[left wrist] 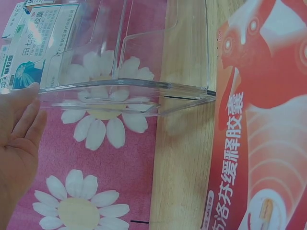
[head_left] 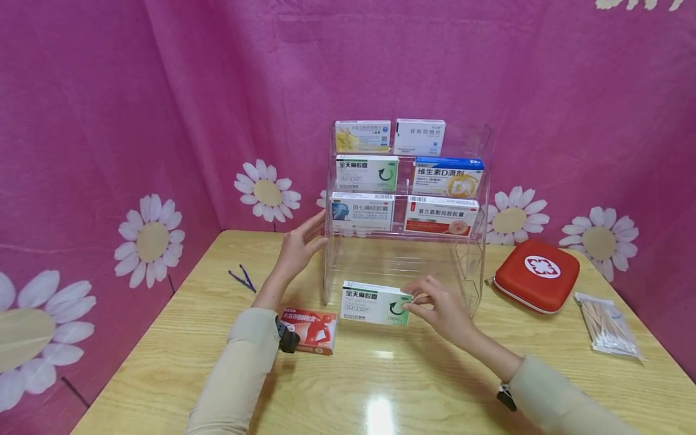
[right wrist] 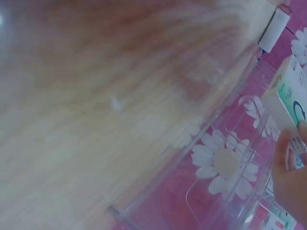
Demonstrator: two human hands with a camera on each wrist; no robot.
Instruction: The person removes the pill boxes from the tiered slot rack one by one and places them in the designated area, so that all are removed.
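Capsule box in hand: Quan Tianma capsule carton (全天麻胶囊), white and green, upright before the near side of the lowest tier, printed face toward the wearer; whether its lower edge clears the table cannot be told.
Right hand: thumb and fingers pinching the carton's right end, a hold that seems chosen to leave most of the front panel uncovered.
Left hand: fingers nearly straight, against the rack's left side, gripping no box; probably there to steady the light stand.
Display rack: clear acrylic, stepped, middle of the table; the tiers presumably let each label show above the one in front.
Top tier: yellow-and-white box left, febuxostat tablets right.
Second tier: matching Quan Tianma box left, vitamin D drops right.
Third tier: Tianqi Tongjing capsules left, red-and-white cold-capsule box right.
Near left: red ibuprofen box, flat on the wooden table, its left end covered by the left wrist's dark device.
Far left: blue tweezers, lying apart from the rack.
Right: red first-aid case, just beside the rack; bagged cotton swabs beyond it.
Obstructions: rack side walls bound the approach left and right; the right fingers mask the carton's end.
Backdrop: pink daisy-print curtain, far side.
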